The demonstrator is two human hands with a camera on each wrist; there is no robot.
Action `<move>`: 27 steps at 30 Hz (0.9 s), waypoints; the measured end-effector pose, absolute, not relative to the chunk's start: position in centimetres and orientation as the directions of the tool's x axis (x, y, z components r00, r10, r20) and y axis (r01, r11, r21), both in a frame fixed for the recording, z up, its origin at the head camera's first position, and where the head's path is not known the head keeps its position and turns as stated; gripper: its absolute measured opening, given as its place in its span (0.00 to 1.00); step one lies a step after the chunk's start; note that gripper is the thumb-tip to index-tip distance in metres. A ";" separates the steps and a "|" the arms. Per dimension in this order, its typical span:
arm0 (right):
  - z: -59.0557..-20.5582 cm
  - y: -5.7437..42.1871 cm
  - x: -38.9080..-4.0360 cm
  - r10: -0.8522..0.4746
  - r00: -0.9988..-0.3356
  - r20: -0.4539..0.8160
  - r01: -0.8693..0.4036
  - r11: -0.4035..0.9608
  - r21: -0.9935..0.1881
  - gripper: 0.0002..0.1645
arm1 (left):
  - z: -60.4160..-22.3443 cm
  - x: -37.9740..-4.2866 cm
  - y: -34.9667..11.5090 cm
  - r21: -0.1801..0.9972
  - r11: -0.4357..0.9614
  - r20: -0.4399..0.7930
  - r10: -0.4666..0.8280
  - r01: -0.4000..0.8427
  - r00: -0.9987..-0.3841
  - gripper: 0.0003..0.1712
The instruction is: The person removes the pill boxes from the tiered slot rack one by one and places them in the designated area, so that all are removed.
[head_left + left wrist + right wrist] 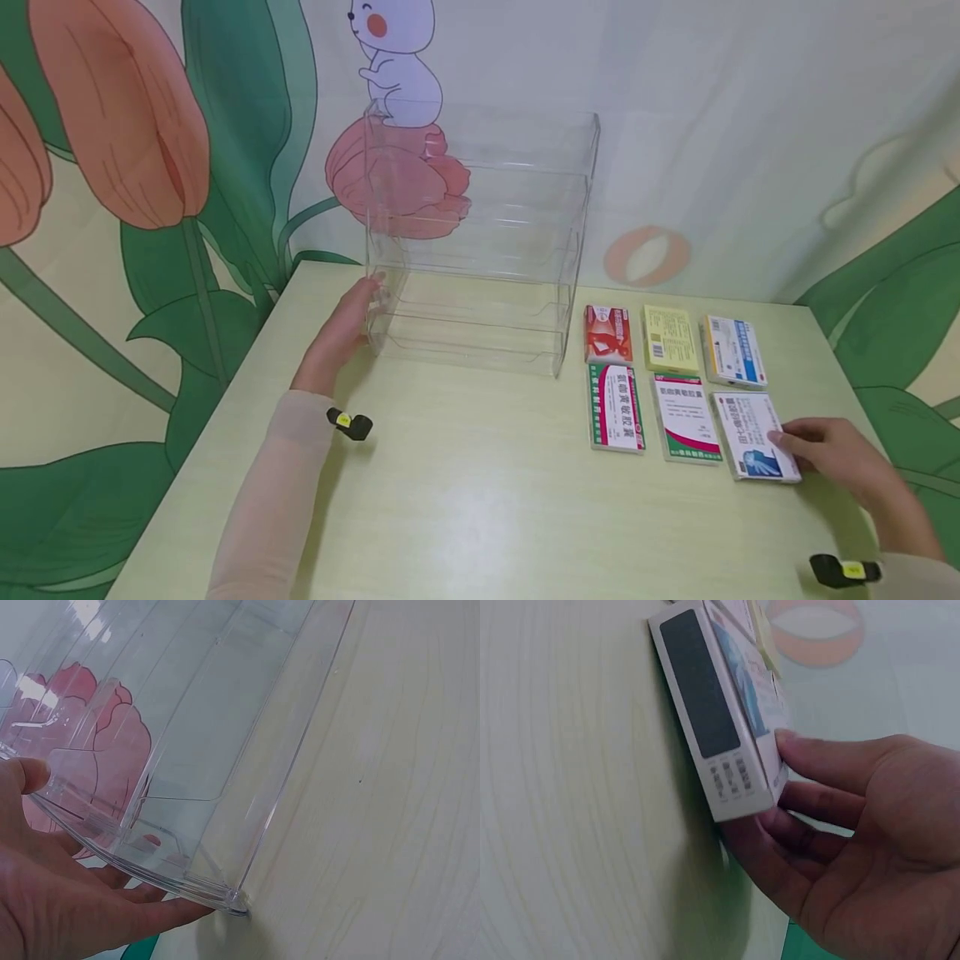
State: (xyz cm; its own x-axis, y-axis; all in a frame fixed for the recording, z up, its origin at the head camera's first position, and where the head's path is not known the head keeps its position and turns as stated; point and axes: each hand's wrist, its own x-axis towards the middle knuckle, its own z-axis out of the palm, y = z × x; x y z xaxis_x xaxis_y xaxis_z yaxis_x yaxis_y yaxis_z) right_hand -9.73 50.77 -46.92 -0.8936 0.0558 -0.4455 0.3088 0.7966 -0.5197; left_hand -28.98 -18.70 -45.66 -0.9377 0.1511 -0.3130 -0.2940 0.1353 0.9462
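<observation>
A clear acrylic rack with several tiers stands at the back of the table. My left hand grips its left side panel low down. In the left wrist view, the thumb of the left hand lies over the panel's edge and the fingers reach along its outer side. My right hand pinches a white and blue medicine box by its right edge. The right wrist view has the thumb on the printed face of this medicine box, fingers beneath, and the near end tilted up off the table.
Left of the held box lie two white, green and magenta medicine boxes. Behind them are a red box, a yellow box and a white, blue and orange box. A printed curtain hangs behind the table.
</observation>
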 end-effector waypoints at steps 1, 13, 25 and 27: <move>-46.9 50.6 -9.8 0.057 -0.892 -0.449 0.310 0.798 -0.516 0.49 | -45.6 -28.9 -18.7 0.947 0.136 -0.309 0.151 -0.290 -0.939 0.45; -47.0 50.5 -10.2 0.114 -0.884 -0.454 0.375 0.753 -0.540 0.42 | -45.7 -29.0 -18.5 0.944 0.150 -0.317 0.157 -0.295 -0.935 0.46; -43.8 48.0 -10.8 0.039 -0.981 -0.192 0.121 0.890 -0.440 0.51 | -43.7 -26.7 -19.4 0.948 0.279 -0.161 0.001 -0.155 -0.987 0.48; -42.0 46.5 -11.0 0.014 -0.997 -0.074 0.045 0.897 -0.441 0.53 | -42.1 -25.8 -19.6 0.925 0.369 -0.074 -0.060 -0.091 -0.995 0.48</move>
